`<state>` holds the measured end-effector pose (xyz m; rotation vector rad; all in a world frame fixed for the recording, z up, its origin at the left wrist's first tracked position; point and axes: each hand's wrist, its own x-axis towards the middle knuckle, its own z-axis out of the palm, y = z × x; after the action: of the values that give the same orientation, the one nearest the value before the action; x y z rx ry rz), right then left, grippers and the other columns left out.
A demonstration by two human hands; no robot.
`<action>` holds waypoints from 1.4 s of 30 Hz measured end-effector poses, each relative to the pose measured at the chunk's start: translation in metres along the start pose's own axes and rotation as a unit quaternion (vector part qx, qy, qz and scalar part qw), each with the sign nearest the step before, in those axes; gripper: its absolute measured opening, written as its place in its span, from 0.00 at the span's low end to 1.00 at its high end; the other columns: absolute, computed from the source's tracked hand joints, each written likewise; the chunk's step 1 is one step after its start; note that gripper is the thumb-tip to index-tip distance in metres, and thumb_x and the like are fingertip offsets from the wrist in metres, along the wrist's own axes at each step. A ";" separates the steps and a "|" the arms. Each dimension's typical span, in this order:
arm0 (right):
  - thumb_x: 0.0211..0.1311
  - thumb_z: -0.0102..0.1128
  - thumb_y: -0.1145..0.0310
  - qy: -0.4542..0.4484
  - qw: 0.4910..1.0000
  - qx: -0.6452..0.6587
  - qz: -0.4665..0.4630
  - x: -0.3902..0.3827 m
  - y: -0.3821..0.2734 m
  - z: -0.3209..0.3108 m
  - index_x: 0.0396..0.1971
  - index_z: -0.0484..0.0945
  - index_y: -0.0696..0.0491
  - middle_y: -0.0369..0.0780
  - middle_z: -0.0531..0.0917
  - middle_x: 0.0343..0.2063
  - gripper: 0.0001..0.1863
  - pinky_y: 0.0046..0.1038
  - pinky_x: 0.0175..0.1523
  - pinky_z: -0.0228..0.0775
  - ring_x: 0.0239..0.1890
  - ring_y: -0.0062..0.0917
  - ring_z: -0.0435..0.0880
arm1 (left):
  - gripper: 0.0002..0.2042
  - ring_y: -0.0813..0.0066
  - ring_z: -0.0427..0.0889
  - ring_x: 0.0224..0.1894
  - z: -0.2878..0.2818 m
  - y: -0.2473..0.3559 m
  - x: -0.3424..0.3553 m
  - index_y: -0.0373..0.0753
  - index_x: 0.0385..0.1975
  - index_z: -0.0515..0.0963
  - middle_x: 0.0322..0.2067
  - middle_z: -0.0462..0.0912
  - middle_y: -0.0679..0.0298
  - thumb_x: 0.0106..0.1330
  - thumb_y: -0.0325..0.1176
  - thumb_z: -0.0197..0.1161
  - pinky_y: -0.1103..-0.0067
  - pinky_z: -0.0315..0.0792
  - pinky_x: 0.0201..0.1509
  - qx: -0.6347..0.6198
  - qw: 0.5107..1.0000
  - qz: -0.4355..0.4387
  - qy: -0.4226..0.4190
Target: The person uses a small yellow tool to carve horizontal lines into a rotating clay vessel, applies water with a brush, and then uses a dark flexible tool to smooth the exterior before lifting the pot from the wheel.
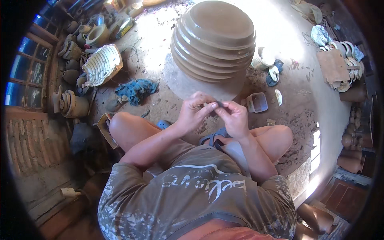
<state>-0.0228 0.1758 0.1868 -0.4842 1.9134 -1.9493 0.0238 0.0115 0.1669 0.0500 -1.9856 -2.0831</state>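
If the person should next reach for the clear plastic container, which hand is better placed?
Probably the right hand: it is nearer to the clear plastic container, which sits on that side. The left hand is farther away.

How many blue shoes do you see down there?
2. One blue clog is between the left knee and left forearm, partly hidden. The other clog is below the left hand and right hand. More might be hidden behind the legs.
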 end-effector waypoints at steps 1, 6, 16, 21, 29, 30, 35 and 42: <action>0.66 0.65 0.75 -0.020 0.999 -0.030 -0.008 0.001 -0.003 -0.002 0.39 0.85 0.62 0.34 0.85 0.31 0.06 0.19 0.39 0.73 0.33 0.13 0.80 | 0.09 0.80 0.79 0.31 -0.003 -0.001 0.000 0.30 0.36 0.84 0.35 0.82 0.65 0.70 0.31 0.65 0.80 0.75 0.33 -0.025 0.999 0.009 -0.022; 0.65 0.66 0.76 -0.082 0.995 -0.054 0.006 0.011 -0.014 -0.017 0.40 0.85 0.61 0.35 0.85 0.31 0.06 0.20 0.39 0.74 0.34 0.14 0.80 | 0.08 0.78 0.79 0.38 -0.015 -0.008 0.001 0.33 0.36 0.83 0.35 0.82 0.65 0.69 0.32 0.66 0.78 0.73 0.45 -0.121 0.987 -0.105 0.008; 0.67 0.60 0.74 0.158 0.973 -0.134 -0.102 0.110 -0.116 -0.110 0.46 0.80 0.59 0.39 0.87 0.36 0.10 0.21 0.38 0.78 0.33 0.18 0.85 | 0.33 0.55 0.79 0.54 -0.155 -0.102 0.132 0.23 0.57 0.73 0.53 0.80 0.41 0.70 0.53 0.57 0.68 0.72 0.58 0.268 0.905 -0.271 0.188; 0.69 0.55 0.73 0.124 0.881 -0.427 -0.161 0.170 -0.150 -0.093 0.51 0.82 0.58 0.45 0.87 0.43 0.14 0.28 0.46 0.78 0.41 0.26 0.87 | 0.36 0.53 0.79 0.54 -0.171 -0.192 0.133 0.21 0.57 0.73 0.53 0.80 0.40 0.74 0.57 0.48 0.68 0.71 0.60 0.062 0.938 -0.289 0.184; 0.66 0.57 0.76 0.034 0.794 -0.550 -0.256 0.185 -0.149 -0.092 0.46 0.86 0.54 0.45 0.87 0.41 0.13 0.29 0.51 0.77 0.44 0.34 0.87 | 0.34 0.48 0.76 0.59 -0.071 -0.186 0.069 0.25 0.59 0.68 0.55 0.76 0.39 0.78 0.57 0.37 0.63 0.66 0.65 0.014 0.902 -0.268 0.338; 0.66 0.57 0.77 0.028 0.799 -0.543 -0.255 0.185 -0.151 -0.086 0.46 0.86 0.54 0.45 0.87 0.41 0.13 0.29 0.50 0.77 0.43 0.34 0.87 | 0.34 0.49 0.75 0.59 -0.058 -0.208 0.047 0.25 0.58 0.69 0.55 0.76 0.40 0.78 0.57 0.37 0.64 0.66 0.65 -0.003 0.904 -0.250 0.348; 0.64 0.58 0.78 0.025 0.792 -0.556 -0.251 0.174 -0.152 -0.080 0.46 0.86 0.54 0.46 0.87 0.38 0.13 0.29 0.46 0.76 0.40 0.34 0.87 | 0.35 0.58 0.73 0.62 0.034 -0.189 -0.043 0.28 0.64 0.62 0.61 0.72 0.46 0.78 0.60 0.38 0.63 0.65 0.67 -0.097 0.902 -0.417 -0.060; 0.66 0.52 0.75 0.013 0.763 -0.604 -0.231 0.165 -0.163 -0.084 0.48 0.85 0.54 0.51 0.86 0.41 0.15 0.34 0.52 0.76 0.44 0.41 0.87 | 0.36 0.58 0.67 0.68 0.006 -0.206 0.013 0.30 0.69 0.56 0.67 0.65 0.47 0.77 0.58 0.40 0.65 0.59 0.72 -0.186 0.877 -0.296 0.330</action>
<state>-0.2111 0.1707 0.3459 -1.3376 3.0851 -0.5585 -0.0237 0.0205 -0.0341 1.2482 -1.2133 -2.2913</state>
